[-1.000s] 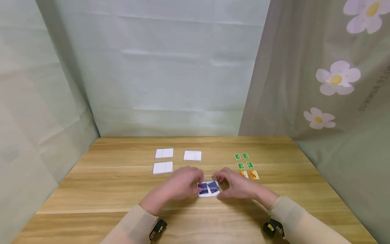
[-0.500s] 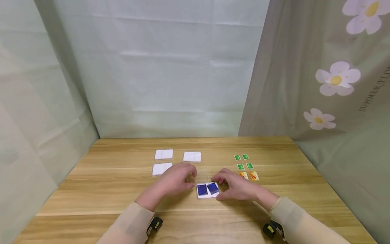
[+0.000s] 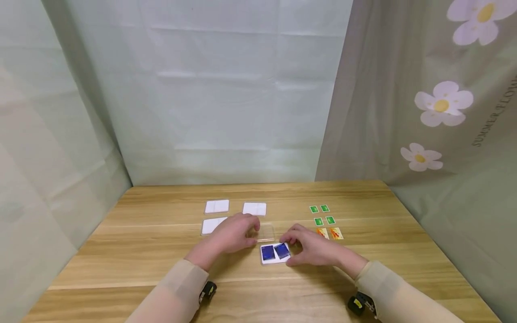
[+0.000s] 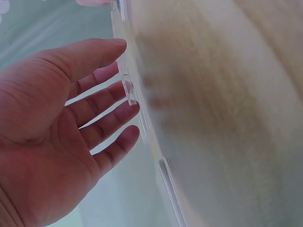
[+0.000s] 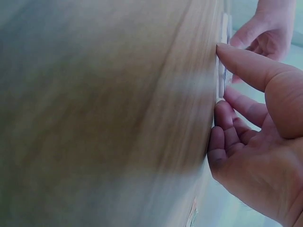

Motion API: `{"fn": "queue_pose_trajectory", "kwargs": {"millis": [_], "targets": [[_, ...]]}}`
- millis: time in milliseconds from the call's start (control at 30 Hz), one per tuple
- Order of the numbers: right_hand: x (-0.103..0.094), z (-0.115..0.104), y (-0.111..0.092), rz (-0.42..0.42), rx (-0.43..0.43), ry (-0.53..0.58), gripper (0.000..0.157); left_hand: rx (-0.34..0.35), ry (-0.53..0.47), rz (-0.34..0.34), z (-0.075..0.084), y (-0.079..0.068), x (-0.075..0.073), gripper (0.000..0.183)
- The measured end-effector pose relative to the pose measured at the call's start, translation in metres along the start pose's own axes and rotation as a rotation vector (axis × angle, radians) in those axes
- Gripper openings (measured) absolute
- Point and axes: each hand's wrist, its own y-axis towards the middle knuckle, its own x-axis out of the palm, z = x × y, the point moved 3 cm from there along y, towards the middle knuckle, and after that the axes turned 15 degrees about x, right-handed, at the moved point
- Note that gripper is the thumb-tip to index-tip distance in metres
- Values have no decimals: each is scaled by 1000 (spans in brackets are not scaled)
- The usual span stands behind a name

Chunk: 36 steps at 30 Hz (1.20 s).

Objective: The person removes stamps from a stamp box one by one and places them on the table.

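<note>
In the head view, a flat white case [image 3: 275,261] with a clear rim lies at the middle front of the table. Two dark blue square pieces [image 3: 268,252] are on it, the right one tilted. My right hand [image 3: 313,248] grips the case's right side between thumb and fingers; the right wrist view shows that thumb at the case's edge. Just behind and left of the case is a clear plastic cover [image 3: 266,232]. My left hand [image 3: 236,233] holds its left side, with thumb and fingers about the clear plastic edge [image 4: 129,90] in the left wrist view.
Three similar white cases stand behind my left hand: a back-left one [image 3: 216,206], a back-middle one [image 3: 254,209] and a partly hidden one [image 3: 212,225]. Several small green squares [image 3: 319,221] and two orange squares [image 3: 336,233] lie at the right on the wooden table [image 3: 141,251].
My left hand has moved left, away from the case, and the clear cover now shows beside it, apart from the case. My right hand has stayed at the case's right side.
</note>
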Motion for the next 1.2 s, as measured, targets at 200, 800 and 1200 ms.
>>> {"fn": "queue_pose_trajectory", "kwargs": {"millis": [200,800,1200], "targets": [[0,0,0,1,4,-1,53,-21,20,-25,-2,1,0,25],[1,0,1,-15,22,14,51,-57,34,-67,-5,2,0,24],[0,0,1,-18,25,13,51,-30,-25,11,9,-5,-5,37]]}}
